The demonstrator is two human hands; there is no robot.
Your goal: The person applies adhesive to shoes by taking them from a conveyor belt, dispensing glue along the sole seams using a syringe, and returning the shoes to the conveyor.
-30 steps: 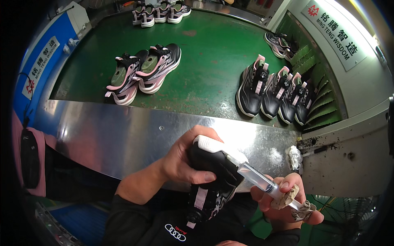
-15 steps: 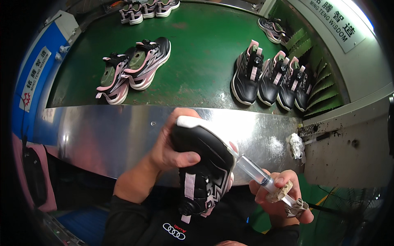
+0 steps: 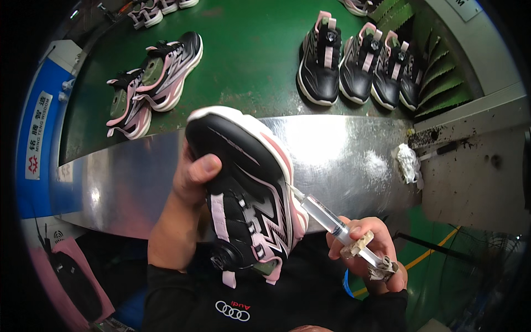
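A black and pink sneaker with a white sole edge is held up in front of me, toe pointing away. My left hand grips its left side, thumb across the black upper and the other fingers hidden behind. In my right hand is a clear syringe, its flange and plunger end wrapped in beige, dirty-looking material. The syringe's tip meets the shoe's right side, by the seam between upper and sole. Some clear space shows inside the barrel.
Beneath the shoe lies a shiny metal ledge; beyond it is a green belt. Sneakers stand at left and right on the belt. A crumpled white wad sits at the ledge's right end, by green curtain strips.
The shoe now appears larger and further up and left in view, its side turned more toward me. The syringe has moved along with it, tip still at the sole seam.
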